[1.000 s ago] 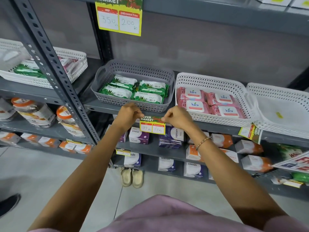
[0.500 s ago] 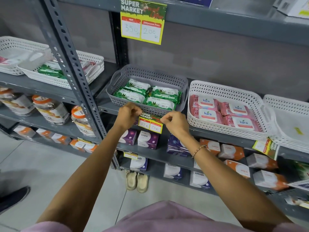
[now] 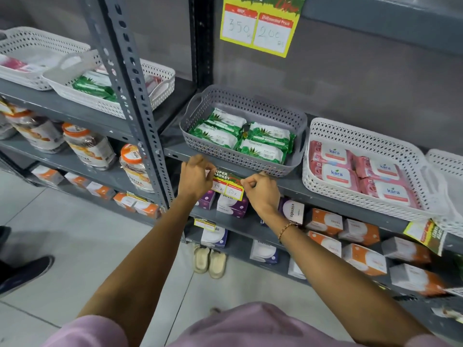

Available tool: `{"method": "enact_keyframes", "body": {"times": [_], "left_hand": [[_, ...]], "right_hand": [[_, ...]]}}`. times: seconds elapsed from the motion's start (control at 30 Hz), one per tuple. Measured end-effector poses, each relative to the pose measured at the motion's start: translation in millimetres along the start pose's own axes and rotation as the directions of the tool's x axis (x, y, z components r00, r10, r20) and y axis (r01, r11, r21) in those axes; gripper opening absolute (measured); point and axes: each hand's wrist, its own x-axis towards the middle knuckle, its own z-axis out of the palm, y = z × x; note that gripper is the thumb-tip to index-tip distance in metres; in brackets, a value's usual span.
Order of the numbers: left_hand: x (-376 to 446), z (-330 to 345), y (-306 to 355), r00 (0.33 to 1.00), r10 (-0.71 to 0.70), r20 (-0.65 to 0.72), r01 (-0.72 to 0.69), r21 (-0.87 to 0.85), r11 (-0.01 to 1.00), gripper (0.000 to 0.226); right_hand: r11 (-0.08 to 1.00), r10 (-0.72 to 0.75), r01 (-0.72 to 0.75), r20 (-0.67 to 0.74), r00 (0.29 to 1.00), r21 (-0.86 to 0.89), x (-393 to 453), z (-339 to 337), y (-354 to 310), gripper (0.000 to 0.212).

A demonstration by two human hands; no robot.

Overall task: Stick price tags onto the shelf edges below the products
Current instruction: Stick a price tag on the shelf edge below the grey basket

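1. Far left, two white baskets sit on the upper shelf, one of them holding green packs; under them stand jars with orange lids.
2. A grey perforated upright post splits that bay from the next one to the right.
3. The left hand is up at the shelf edge, its fingers bunched and pinching the left end of the price tag.
4. The price tag itself is yellow, green and red with two white boxes of handwritten numbers. It hangs against the front of the shelf edge, directly below the grey basket of green wipe packs, and covers part of a purple box on the shelf beneath.
5. The right hand has its fingers curled and gripping the tag's right end; a beaded bracelet circles that wrist.
6. Above, on the next shelf up, a larger tag of the same kind reads 350 and 200.
7. Further right, a white basket holds pink Kara packs. Below it lie orange and white boxes.
8. Far right, another tag hangs crooked and curled off the same shelf edge.
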Motion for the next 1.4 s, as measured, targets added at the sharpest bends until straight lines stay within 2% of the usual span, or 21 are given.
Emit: {"method": "enact_keyframes", "body": {"times": [0.2, 0.57, 0.83, 1.0, 1.2, 1.4], "left_hand": [[-1, 8, -10, 0.997, 0.079, -0.006, -0.079, -0.02, 0.997, 0.01], [8, 12, -13, 0.996, 0.087, 0.012, -0.087, 0.036, 0.996, 0.01], [7, 19, -11, 0.996, 0.09, -0.025, -0.087, 0.094, 0.992, 0.004], [6, 21, -4, 0.995, 0.085, -0.056, -0.084, 0.024, 0.996, 0.004], [5, 29, -8, 0.997, 0.062, -0.056, -0.066, -0.081, 0.994, 0.008], [5, 29, -7, 0.995, 0.081, -0.059, -0.087, -0.098, 0.991, 0.006]], "right_hand": [[1.0, 0.0, 0.001, -0.063, 0.998, 0.019, 1, 6, 3, 0.017], [0.997, 0.045, -0.04, -0.082, 0.996, 0.062, 10, 11, 9, 0.017], [0.997, -0.035, 0.043, -0.127, 0.991, 0.062, 11, 21, 16, 0.018], [0.988, -0.107, 0.119, -0.123, 0.987, 0.095, 9, 20, 20, 0.016], [0.992, -0.082, 0.096, -0.168, 0.982, 0.081, 16, 27, 21, 0.018], [0.988, -0.121, 0.135, -0.176, 0.977, 0.074, 17, 30, 25, 0.018]]}}
